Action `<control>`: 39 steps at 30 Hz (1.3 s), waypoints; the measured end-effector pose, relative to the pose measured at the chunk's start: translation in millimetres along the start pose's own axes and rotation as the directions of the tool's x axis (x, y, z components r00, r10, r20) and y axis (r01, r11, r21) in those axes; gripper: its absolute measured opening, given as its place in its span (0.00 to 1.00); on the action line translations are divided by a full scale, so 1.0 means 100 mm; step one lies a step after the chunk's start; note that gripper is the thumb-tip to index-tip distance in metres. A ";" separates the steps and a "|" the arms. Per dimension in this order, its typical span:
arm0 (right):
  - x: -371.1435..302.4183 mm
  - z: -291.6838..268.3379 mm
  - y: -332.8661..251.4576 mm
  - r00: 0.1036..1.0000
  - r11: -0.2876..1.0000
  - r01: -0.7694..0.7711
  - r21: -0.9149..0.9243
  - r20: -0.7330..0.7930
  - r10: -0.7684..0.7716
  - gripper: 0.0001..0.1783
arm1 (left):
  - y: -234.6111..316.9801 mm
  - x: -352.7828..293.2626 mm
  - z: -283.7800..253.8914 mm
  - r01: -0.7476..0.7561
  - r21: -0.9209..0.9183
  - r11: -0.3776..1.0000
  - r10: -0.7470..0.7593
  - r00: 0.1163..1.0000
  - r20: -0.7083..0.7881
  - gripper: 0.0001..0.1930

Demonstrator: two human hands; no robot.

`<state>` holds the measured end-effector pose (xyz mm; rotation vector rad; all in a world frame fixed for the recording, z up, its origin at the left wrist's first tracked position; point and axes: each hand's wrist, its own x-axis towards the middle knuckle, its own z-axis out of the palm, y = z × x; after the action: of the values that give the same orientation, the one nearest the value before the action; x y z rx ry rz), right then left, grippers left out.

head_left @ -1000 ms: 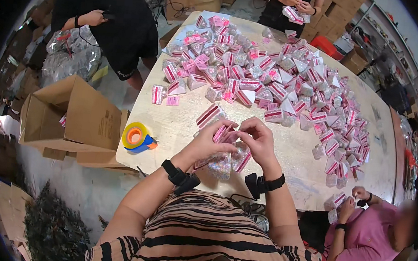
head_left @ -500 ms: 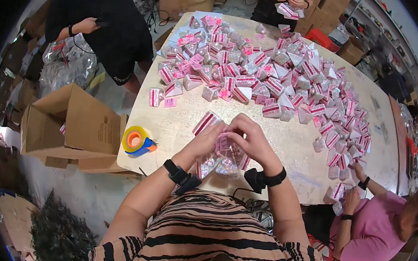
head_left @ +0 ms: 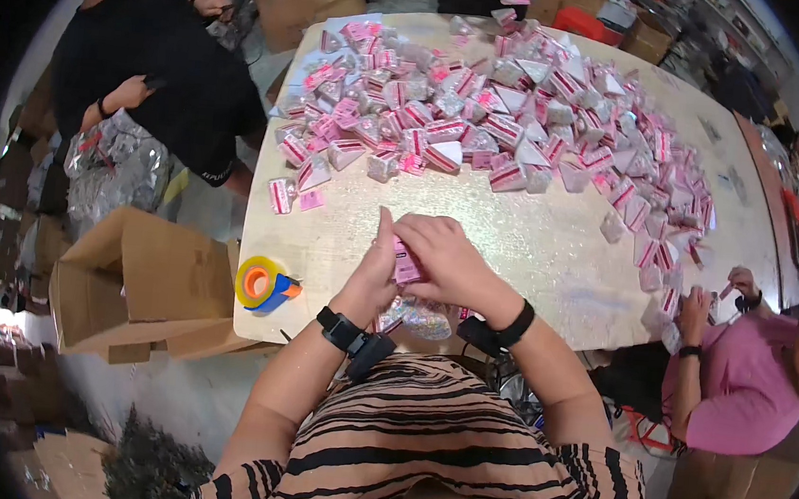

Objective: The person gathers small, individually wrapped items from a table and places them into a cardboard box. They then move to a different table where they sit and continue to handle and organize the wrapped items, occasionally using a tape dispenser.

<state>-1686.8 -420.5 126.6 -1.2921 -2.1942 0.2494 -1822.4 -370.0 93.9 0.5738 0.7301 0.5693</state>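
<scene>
A small pink box (head_left: 407,263) is pinched between the closed fingers of the left hand (head_left: 370,280) and right hand (head_left: 446,263); it could be crushed if squeezed harder.

Glossy pink-and-white paper boxes (head_left: 526,108) lie on a speckled, smooth stone-like table (head_left: 533,242) beside matt brown cardboard cartons (head_left: 141,274).

A roll of tape in a yellow and blue dispenser (head_left: 265,284) sits at the near left corner of the pale surface (head_left: 552,244). An open cardboard box (head_left: 135,283) stands on the floor just beside that corner. A person in pink (head_left: 751,385) sits at the right edge; a person in black (head_left: 163,77) stands at the far left.
</scene>
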 end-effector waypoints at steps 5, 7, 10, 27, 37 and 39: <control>-0.09 0.18 0.03 0.996 0.997 0.063 -0.044 -0.063 -0.065 0.33 | 0.05 -0.06 0.06 0.181 0.015 0.983 -0.180 0.981 -0.079 0.44; -0.18 0.26 0.04 1.000 0.999 0.019 0.031 -0.009 -0.019 0.31 | 0.01 -0.07 0.05 0.219 0.042 0.975 -0.214 0.972 -0.101 0.44; -0.29 0.32 0.07 0.998 0.999 0.021 0.038 -0.067 -0.018 0.30 | -0.02 -0.03 -0.04 0.287 0.078 0.955 -0.282 0.957 -0.063 0.44; -0.58 0.28 0.20 0.962 0.987 -0.108 0.122 -0.238 0.135 0.36 | -0.14 0.23 -0.07 0.288 0.340 0.895 -0.324 0.944 0.054 0.41; -0.61 0.31 0.25 0.964 0.989 -0.070 0.133 -0.245 0.102 0.47 | -0.25 0.22 -0.07 0.265 0.418 0.869 -0.309 0.950 0.039 0.48; -0.62 0.30 0.23 0.965 0.992 -0.097 0.083 -0.234 0.114 0.47 | -0.22 0.19 -0.01 0.270 0.388 0.881 -0.324 0.943 0.079 0.45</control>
<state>-1663.7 -457.0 68.4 -1.3290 -1.9018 0.1995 -1805.9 -373.0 70.2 0.8279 0.7781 0.0954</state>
